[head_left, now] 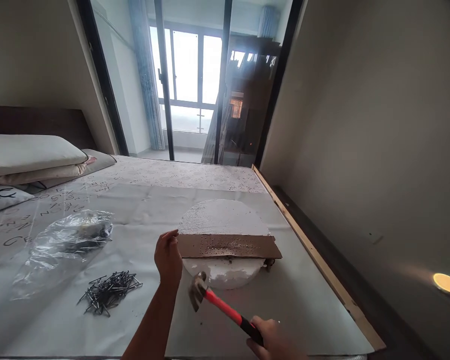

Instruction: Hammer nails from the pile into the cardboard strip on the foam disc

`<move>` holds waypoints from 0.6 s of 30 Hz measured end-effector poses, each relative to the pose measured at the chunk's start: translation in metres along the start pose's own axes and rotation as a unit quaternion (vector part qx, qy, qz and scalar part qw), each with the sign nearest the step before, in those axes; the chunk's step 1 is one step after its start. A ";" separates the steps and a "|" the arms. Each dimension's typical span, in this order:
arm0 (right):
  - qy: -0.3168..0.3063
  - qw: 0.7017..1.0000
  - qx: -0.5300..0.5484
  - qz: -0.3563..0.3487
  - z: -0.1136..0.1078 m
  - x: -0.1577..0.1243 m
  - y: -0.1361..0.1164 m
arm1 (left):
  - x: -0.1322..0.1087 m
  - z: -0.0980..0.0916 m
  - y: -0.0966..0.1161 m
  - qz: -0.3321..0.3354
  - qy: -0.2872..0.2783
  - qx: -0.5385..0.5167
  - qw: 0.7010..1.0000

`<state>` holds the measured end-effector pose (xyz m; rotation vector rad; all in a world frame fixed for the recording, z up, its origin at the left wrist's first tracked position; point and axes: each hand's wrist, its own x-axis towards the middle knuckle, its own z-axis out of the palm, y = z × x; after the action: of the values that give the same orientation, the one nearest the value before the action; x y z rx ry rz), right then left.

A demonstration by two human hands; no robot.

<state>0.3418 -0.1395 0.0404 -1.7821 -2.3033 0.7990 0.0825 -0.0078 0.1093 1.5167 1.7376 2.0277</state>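
A brown board [225, 246] full of small holes lies across a round white slab [225, 216] on a grey-white sheet. My left hand [168, 257] is closed on the board's left end, its fingers partly hidden. In my right hand [268, 337] is the black grip of a claw hammer [225, 306] with a red shaft. The hammer's metal head hangs in front of the slab's near left edge, apart from the board. To the left lies a pile of dark nails [110, 292].
A clear plastic bag [71, 240] with dark contents lies behind the nails. Pillows [33, 157] are stacked at the far left. A wooden rail [311, 250] runs along the right edge, beside the wall. Glass sliding doors stand at the back.
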 end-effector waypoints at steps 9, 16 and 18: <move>-0.001 0.972 -0.190 -0.137 0.035 0.042 0.000 | -0.024 0.000 -0.023 0.113 -0.256 0.121 0.952; -0.031 0.970 -0.203 -0.132 0.050 0.063 0.014 | -0.063 0.028 -0.040 0.157 -0.357 0.195 0.900; -0.036 0.971 -0.196 -0.132 0.053 0.065 0.017 | -0.075 0.038 -0.039 0.162 -0.367 0.191 0.896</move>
<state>0.3152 -0.0942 -0.0272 -1.5367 -2.8251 0.3892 0.1270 -0.0126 0.0286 2.4021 1.6547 0.9436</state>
